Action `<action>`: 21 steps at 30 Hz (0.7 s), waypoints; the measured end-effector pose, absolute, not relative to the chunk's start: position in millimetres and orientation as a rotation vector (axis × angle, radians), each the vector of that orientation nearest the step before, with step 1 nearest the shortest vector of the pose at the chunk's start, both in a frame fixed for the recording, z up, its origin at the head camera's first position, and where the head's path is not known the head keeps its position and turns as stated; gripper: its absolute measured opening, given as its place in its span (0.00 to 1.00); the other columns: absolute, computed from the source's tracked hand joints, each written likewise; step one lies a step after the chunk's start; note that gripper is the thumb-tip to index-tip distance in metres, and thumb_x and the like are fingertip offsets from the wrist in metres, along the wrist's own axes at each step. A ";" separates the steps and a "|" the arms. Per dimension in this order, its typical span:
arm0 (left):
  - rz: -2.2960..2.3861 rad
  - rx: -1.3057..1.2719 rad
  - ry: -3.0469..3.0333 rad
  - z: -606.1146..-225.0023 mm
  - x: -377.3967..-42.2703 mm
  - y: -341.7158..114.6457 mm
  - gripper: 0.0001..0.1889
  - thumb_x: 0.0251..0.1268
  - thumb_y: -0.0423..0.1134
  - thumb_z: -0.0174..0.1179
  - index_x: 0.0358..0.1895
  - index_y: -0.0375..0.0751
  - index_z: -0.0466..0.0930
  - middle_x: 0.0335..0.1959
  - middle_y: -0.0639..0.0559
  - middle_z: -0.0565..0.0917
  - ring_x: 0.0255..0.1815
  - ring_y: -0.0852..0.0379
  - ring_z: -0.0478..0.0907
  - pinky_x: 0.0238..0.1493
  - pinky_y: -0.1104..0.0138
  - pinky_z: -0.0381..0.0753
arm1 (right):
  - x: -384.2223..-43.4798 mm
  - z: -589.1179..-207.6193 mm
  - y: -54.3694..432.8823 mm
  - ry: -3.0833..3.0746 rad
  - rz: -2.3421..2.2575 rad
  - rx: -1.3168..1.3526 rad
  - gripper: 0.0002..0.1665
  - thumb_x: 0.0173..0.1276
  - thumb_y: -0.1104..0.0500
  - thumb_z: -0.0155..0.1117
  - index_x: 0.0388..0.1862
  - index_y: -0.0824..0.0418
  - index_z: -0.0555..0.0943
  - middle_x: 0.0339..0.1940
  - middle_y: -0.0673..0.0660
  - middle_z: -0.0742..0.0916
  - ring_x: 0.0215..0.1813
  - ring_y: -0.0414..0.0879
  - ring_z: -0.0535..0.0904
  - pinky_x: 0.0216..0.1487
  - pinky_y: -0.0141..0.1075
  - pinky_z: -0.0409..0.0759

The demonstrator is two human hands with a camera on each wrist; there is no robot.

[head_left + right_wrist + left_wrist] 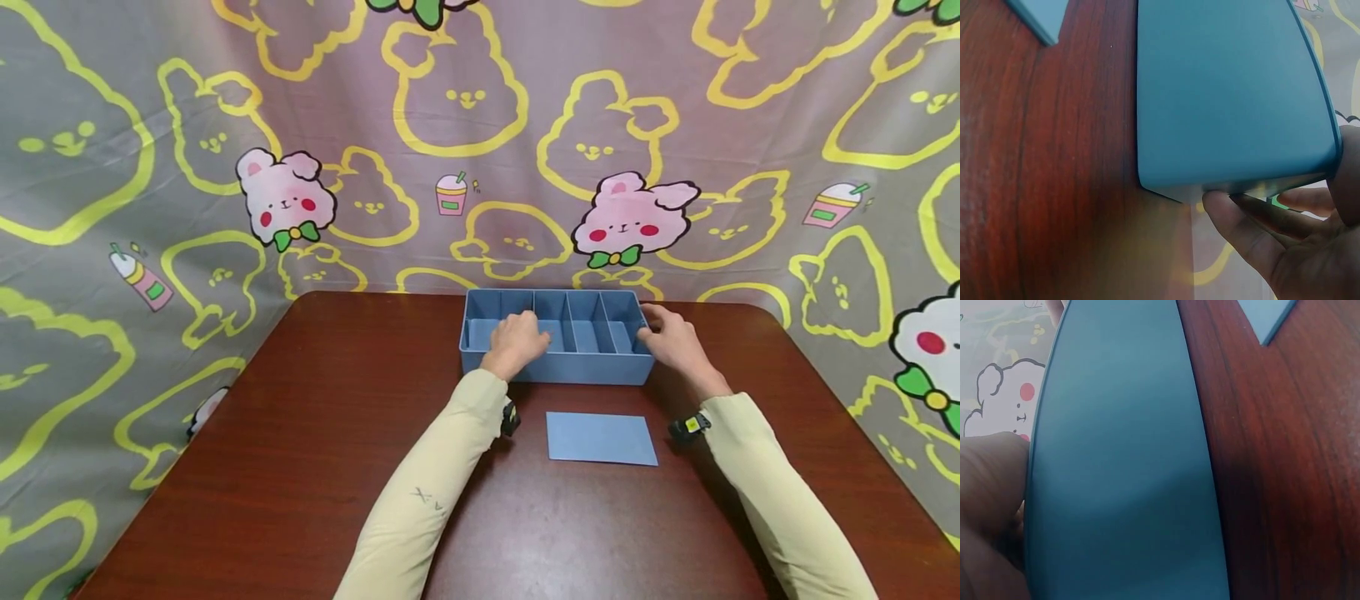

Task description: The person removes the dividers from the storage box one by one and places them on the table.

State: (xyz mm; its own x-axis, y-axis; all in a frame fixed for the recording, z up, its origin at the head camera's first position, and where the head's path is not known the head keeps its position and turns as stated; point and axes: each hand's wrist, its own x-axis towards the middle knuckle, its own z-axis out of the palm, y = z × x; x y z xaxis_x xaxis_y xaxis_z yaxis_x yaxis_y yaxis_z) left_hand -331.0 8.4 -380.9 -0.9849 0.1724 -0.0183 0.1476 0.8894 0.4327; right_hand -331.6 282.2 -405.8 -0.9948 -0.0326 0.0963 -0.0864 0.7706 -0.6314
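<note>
A blue divided box [558,367] stands on the table with its long side toward me. Thin upright dividers [572,325] split its inside into compartments. My left hand [517,340] reaches over the front wall into the left part of the box; its fingertips are hidden, and I cannot tell whether they hold anything. In the left wrist view this hand [988,506] lies right at the rim. My right hand [672,337] grips the right end wall, fingers [1235,225] against the outside and thumb over the rim. A flat blue rectangular panel [602,438] lies in front of the box.
The brown wooden table [315,450] has rounded far corners. Behind and beside it hangs a curtain [480,125] printed with cartoon animals. Long cream sleeves cover both arms, and a small black device [688,427] sits at each wrist.
</note>
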 end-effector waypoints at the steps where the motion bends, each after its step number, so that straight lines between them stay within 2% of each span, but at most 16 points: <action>1: 0.683 0.253 2.999 -381.0 -331.3 8.5 0.21 0.73 0.48 0.52 0.17 0.46 0.67 0.11 0.54 0.63 0.12 0.57 0.61 0.15 0.64 0.62 | -331.6 -405.8 282.1 -2.881 1.031 0.096 0.34 0.71 0.58 0.50 0.75 0.64 0.62 0.64 0.75 0.76 0.47 0.60 0.79 0.36 0.39 0.73; 7: 0.715 0.235 3.022 -383.0 -331.8 8.3 0.12 0.72 0.43 0.50 0.27 0.44 0.72 0.16 0.51 0.67 0.15 0.54 0.64 0.18 0.63 0.63 | -331.0 -404.9 281.3 -2.885 1.032 0.089 0.34 0.71 0.58 0.49 0.75 0.64 0.61 0.65 0.75 0.75 0.49 0.62 0.78 0.38 0.41 0.74; 11: 0.730 0.235 3.048 -384.5 -331.6 7.9 0.09 0.71 0.42 0.50 0.33 0.45 0.74 0.18 0.50 0.70 0.17 0.54 0.67 0.19 0.62 0.65 | -331.5 -405.1 281.7 -2.882 1.035 0.085 0.34 0.71 0.58 0.49 0.75 0.64 0.61 0.65 0.75 0.75 0.45 0.60 0.79 0.36 0.40 0.73; 16: 0.751 0.235 3.062 -386.1 -332.4 7.9 0.08 0.70 0.43 0.50 0.37 0.45 0.75 0.19 0.50 0.72 0.18 0.53 0.69 0.19 0.62 0.66 | -332.4 -406.2 282.8 -2.878 1.025 0.081 0.34 0.71 0.58 0.49 0.75 0.64 0.62 0.63 0.75 0.76 0.41 0.58 0.79 0.33 0.38 0.72; 21: 0.786 0.232 3.058 -386.5 -331.9 7.6 0.10 0.71 0.43 0.50 0.47 0.43 0.76 0.18 0.50 0.71 0.17 0.53 0.67 0.20 0.62 0.66 | -331.8 -406.1 281.9 -2.879 1.025 0.085 0.34 0.71 0.58 0.50 0.75 0.65 0.62 0.64 0.75 0.76 0.42 0.58 0.80 0.34 0.38 0.73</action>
State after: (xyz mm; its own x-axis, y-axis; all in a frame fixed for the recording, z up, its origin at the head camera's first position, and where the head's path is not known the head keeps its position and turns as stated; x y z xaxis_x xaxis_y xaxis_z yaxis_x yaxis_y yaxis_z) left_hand -331.9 7.6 -386.5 -0.9889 0.1358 0.0597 0.1478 0.8660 0.4777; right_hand -331.8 281.9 -406.1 -0.9949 -0.0241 0.0978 -0.0805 0.7743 -0.6277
